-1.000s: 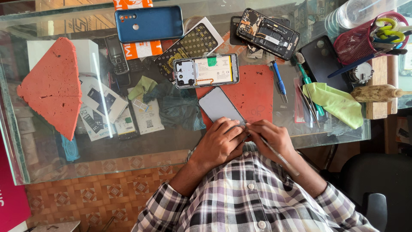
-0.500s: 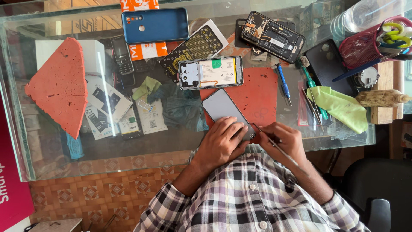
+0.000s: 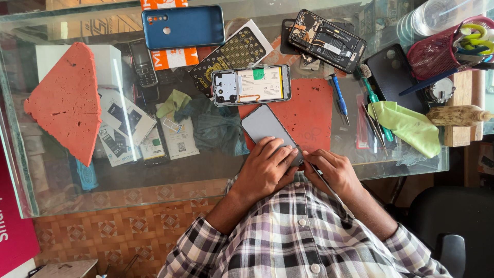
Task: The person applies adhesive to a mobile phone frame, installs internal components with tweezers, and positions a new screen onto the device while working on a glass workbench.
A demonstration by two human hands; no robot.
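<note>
My left hand (image 3: pixel 266 167) presses down on the near end of a grey phone screen panel (image 3: pixel 266 127) that lies on a red mat (image 3: pixel 309 113) on the glass table (image 3: pixel 206 170). My right hand (image 3: pixel 329 172) grips a thin metal tool (image 3: pixel 329 189) whose tip touches the panel's near right corner. Beyond the panel lies an opened phone body (image 3: pixel 252 85) with its battery showing.
A blue phone cover (image 3: pixel 183 26), a second opened phone (image 3: pixel 327 40), a blue screwdriver (image 3: pixel 339 98), a green cloth (image 3: pixel 406 126), a red mesh basket (image 3: pixel 442 49) of tools and an orange foam piece (image 3: pixel 69 100) lie around. Boxes show under the glass.
The view has shifted slightly. My right hand has drawn back from beside the left and now holds the thin tool at the panel's corner; my left hand stays on the panel.
</note>
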